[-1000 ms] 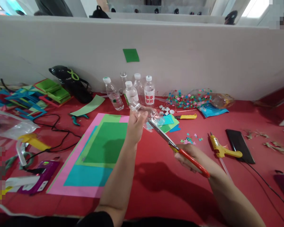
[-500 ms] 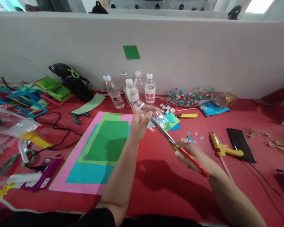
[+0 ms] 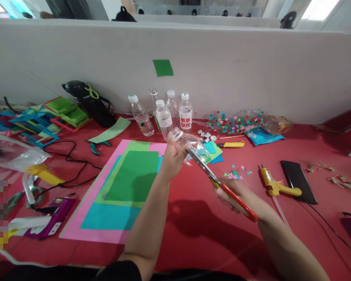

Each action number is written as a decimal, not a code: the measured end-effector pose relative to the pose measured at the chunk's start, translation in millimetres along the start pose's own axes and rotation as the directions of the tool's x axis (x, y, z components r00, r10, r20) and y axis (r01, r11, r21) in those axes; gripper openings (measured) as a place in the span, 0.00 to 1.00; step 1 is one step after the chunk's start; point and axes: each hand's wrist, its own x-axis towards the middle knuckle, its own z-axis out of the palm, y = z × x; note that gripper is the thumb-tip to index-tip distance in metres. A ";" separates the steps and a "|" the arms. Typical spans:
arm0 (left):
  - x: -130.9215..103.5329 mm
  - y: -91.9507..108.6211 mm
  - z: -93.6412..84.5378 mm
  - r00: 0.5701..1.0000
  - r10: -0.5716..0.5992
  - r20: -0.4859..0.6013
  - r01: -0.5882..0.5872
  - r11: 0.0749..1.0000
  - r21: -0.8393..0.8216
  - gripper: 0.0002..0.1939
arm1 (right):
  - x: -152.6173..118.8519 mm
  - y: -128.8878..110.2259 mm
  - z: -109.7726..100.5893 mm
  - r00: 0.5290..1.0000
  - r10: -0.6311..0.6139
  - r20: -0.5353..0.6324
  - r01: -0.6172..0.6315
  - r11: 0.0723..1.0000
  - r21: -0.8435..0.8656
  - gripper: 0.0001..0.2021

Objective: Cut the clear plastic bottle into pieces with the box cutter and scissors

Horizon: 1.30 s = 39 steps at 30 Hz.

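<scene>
My left hand (image 3: pixel 175 156) grips a clear plastic bottle piece (image 3: pixel 195 146) by its neck end, above the red table. Its wide part points right and looks cut, though the transparent edge is hard to make out. My right hand (image 3: pixel 229 193) is closed round the red and yellow handles of a pair of scissors (image 3: pixel 203 166). The blades point up and left, their tips touching or overlapping the bottle piece beside my left fingers. Whether the blades are fully closed is unclear.
Several bottles (image 3: pixel 185 113) stand by the white wall (image 3: pixel 236 70). Coloured sheets (image 3: pixel 131 175) lie left. A yellow knife (image 3: pixel 232 144), star pieces (image 3: pixel 236 171), a glue gun (image 3: pixel 272 183) and a phone (image 3: pixel 298 181) lie right. Cords and a purple box (image 3: pixel 52 218) are at left.
The bottle piece has turned a little, and its neck shows more above my left fingers. The scissors have stayed nearly in place. The whole view has shifted slightly down.
</scene>
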 end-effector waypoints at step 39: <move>-2.0 4.7 -5.0 0.998 0.023 0.061 -0.034 0.983 0.180 0.16 | 1.1 8.0 5.6 0.999 0.010 -0.040 -0.008 0.997 0.072 0.25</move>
